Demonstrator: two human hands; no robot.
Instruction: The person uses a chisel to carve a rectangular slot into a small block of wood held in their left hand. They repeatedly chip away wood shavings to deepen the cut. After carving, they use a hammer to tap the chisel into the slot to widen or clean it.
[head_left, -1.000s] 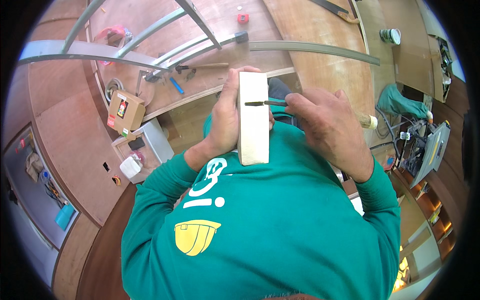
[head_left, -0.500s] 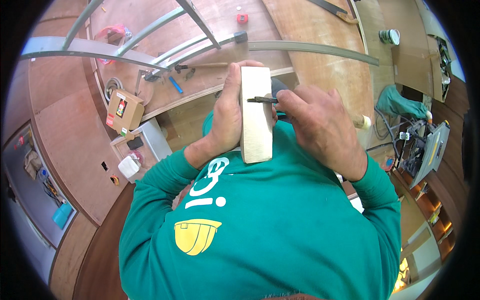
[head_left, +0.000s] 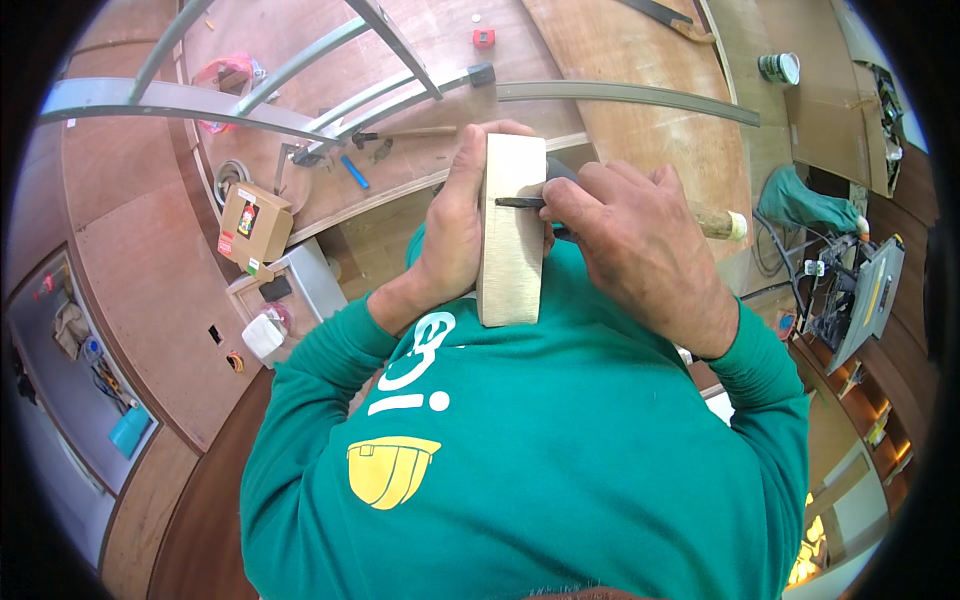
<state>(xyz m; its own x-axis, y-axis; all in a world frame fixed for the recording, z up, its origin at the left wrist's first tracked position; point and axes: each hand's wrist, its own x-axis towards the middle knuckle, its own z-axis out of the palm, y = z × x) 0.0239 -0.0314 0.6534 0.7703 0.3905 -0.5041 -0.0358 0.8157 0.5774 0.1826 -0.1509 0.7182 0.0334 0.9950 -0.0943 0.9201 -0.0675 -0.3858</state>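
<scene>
A pale wooden block [head_left: 513,260] stands lengthwise in front of my chest. My left hand [head_left: 458,215] is wrapped round its left side and top end, thumb along the edge. My right hand [head_left: 630,235] is closed round a slim dark metal tool [head_left: 520,203] that crosses the block's upper face. The tool's tip lies on the face or in a slot there; I cannot tell which. A round wooden handle [head_left: 718,223], apparently the same tool's, sticks out past the right hand's far side. Most of the tool's middle is hidden by the fingers.
A metal ladder [head_left: 300,75] leans over the plywood at upper left. On it lie a hammer [head_left: 405,132], a blue stick-like piece [head_left: 354,171] and a red tape measure [head_left: 484,38]. A cardboard box [head_left: 252,228] sits left; a handsaw [head_left: 672,20], tin [head_left: 779,69] and machine [head_left: 868,300] are right.
The dark tool has turned slightly in my right hand, and its wooden handle end has swung upward in view. The block's lower end has shifted slightly left; my left hand keeps its hold.
</scene>
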